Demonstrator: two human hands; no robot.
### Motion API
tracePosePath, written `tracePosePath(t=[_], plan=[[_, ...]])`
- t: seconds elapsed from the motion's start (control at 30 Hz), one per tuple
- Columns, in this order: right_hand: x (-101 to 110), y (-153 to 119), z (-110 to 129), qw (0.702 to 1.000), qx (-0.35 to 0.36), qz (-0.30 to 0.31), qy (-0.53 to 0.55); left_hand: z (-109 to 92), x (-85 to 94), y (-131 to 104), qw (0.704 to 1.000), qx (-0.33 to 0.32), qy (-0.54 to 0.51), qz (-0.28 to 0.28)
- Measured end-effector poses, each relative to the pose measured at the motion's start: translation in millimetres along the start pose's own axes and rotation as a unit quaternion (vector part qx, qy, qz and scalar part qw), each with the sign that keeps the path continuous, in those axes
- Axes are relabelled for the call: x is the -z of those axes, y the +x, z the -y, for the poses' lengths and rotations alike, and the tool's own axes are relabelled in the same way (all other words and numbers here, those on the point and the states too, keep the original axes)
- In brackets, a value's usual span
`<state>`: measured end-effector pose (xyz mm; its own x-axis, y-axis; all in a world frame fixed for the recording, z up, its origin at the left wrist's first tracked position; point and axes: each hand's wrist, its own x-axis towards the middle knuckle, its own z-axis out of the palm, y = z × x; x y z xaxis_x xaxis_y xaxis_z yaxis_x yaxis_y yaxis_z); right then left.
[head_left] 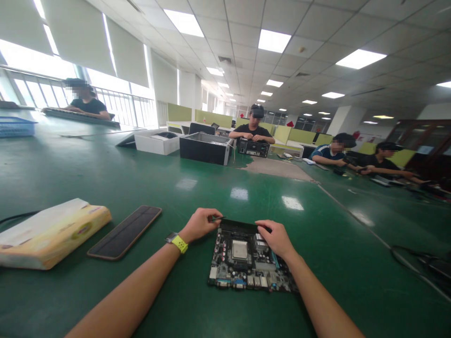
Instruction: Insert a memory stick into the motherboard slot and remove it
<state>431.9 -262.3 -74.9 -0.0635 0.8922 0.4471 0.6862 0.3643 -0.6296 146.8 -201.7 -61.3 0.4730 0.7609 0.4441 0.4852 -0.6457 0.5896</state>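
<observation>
A dark motherboard lies flat on the green table, its ports toward me and a square silver processor near its middle. Across its far edge runs a thin dark strip, which looks like a memory module. My left hand, on the arm with a yellow-green banded watch, pinches at the strip's left end. At its right end is my right hand, fingers closed on the strip above the board's far right part.
Left of the board lie a dark phone and a tissue pack. Farther back stand a black metal case and a white box. Several people sit around the table; one handles a computer part. Cables lie at right.
</observation>
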Motion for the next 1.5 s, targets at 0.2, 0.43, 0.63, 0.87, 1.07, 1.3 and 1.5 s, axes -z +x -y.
tracePosePath(t=[0.2,0.43,0.63,0.87,1.07,1.3,1.5], plan=[[0.1,1.1,-1.5,1.000,0.003,-0.026,0.011,-1.3,-0.8,-1.2,1.000,-0.005,-0.021,0.000],[-0.1,-0.3,-1.0,0.999,-0.012,-0.045,0.025,-0.5,-1.5,-1.4,1.000,0.002,-0.003,-0.001],[0.7,-1.3,-0.2,0.999,-0.012,-0.030,-0.009,-1.1,-1.8,-0.8,1.000,0.010,0.003,-0.004],[0.7,0.5,2.7,1.000,0.022,-0.011,-0.018,-3.8,-1.1,-1.5,1.000,0.012,-0.013,0.000],[-1.1,1.8,-0.1,1.000,0.025,-0.013,-0.014,-3.2,-1.4,-0.9,1.000,0.013,-0.014,0.005],[-1.1,1.4,-0.1,0.999,0.008,-0.025,-0.019,-2.8,-2.1,-0.9,1.000,0.019,-0.022,0.005],[-1.6,1.2,-0.2,0.999,0.007,-0.020,-0.024,-3.9,-0.7,-0.7,0.999,0.014,-0.034,0.004]])
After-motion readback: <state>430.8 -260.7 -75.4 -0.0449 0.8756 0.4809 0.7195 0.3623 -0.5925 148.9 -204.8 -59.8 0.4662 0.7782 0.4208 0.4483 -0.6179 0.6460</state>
